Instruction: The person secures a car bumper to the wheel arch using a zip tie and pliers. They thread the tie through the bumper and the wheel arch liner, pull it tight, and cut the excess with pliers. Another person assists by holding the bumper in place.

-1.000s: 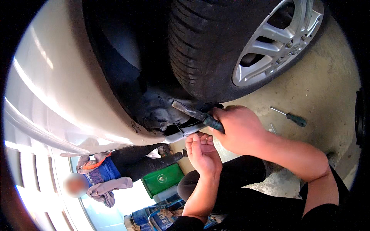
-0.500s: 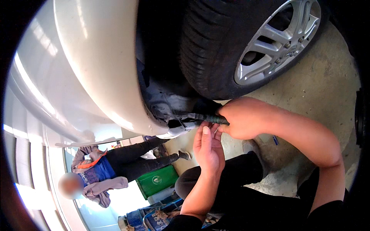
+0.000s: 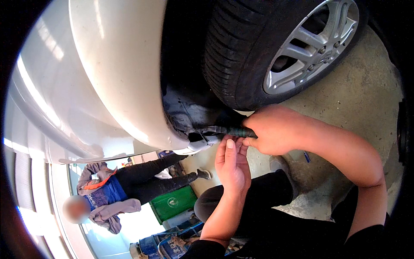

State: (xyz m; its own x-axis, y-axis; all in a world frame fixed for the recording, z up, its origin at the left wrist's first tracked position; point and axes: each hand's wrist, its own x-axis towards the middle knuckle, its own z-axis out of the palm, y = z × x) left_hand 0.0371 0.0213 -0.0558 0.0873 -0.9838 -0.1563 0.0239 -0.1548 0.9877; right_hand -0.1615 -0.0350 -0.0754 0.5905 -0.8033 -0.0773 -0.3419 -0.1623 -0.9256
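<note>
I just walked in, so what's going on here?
Someone's right hand grips a dark-handled tool at the lower bodywork of a pale car, near its tire. The left hand is right next to it, partly curled; whether it holds anything is unclear. Another person is in the background.

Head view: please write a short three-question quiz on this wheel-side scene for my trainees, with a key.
1. Multiple choice: whose grip is around the dark-handled tool?
(a) The person's left hand
(b) The person's right hand
(c) The other person's hand

2. True or false: the person's left hand is resting on the tyre.

3. Fill in the blank: the bin-like container near the other person is coloured ____.

Key:
1. b
2. False; it is apart from it, close to the right hand.
3. Green: the container.
</note>
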